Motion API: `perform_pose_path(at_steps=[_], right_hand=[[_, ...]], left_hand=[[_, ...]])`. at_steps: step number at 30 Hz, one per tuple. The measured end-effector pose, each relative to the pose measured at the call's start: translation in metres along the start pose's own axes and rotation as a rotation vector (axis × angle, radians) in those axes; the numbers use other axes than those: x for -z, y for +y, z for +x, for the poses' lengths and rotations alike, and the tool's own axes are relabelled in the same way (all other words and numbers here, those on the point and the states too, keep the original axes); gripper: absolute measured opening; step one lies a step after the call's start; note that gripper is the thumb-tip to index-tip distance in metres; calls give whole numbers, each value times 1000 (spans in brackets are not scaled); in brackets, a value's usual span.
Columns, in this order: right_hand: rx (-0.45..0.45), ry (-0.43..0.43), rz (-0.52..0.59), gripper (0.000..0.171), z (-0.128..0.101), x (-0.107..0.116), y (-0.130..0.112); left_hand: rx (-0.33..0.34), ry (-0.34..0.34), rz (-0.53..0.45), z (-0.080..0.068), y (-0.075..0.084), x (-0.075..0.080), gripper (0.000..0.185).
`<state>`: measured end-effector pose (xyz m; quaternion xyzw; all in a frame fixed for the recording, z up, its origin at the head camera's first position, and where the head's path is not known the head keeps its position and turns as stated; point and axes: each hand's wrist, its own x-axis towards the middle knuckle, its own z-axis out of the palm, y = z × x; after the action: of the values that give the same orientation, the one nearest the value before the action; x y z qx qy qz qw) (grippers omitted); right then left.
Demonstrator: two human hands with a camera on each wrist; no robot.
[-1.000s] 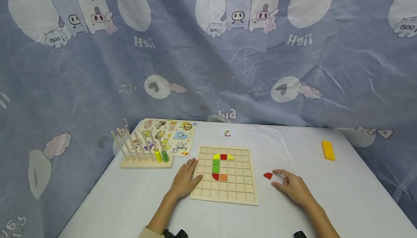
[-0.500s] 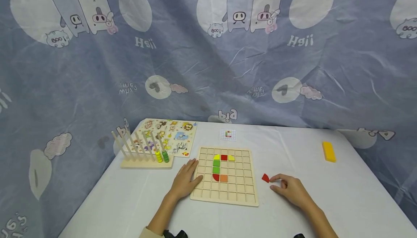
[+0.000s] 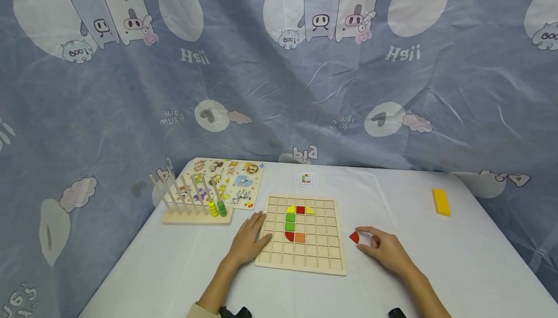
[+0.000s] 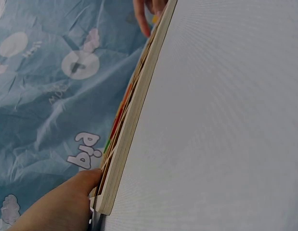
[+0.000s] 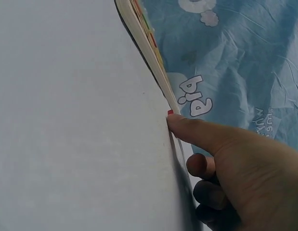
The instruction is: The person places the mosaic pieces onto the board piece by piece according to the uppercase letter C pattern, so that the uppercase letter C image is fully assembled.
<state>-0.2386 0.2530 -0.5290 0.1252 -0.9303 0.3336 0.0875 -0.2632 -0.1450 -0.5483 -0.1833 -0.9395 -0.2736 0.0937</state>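
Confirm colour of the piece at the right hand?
Red. The piece lies at the right hand's fingertips; head view shows it best.

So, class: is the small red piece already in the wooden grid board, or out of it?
Out. The red piece lies on the table right of the grid board, touched by the right hand.
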Motion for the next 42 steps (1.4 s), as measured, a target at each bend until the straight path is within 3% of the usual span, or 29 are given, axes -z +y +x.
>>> perform_pose_path(at_steps=[15, 30, 42], right_hand=[[47, 16, -5, 34, 4, -2, -2], [0, 22, -15, 36, 6, -3, -3], [-54, 22, -114, 41, 6, -3, -5]], left_hand=[[-2, -12, 8, 0, -1, -1, 66], [-15, -2, 16, 1, -2, 0, 66], [-2, -8, 9, 1, -2, -1, 66]])
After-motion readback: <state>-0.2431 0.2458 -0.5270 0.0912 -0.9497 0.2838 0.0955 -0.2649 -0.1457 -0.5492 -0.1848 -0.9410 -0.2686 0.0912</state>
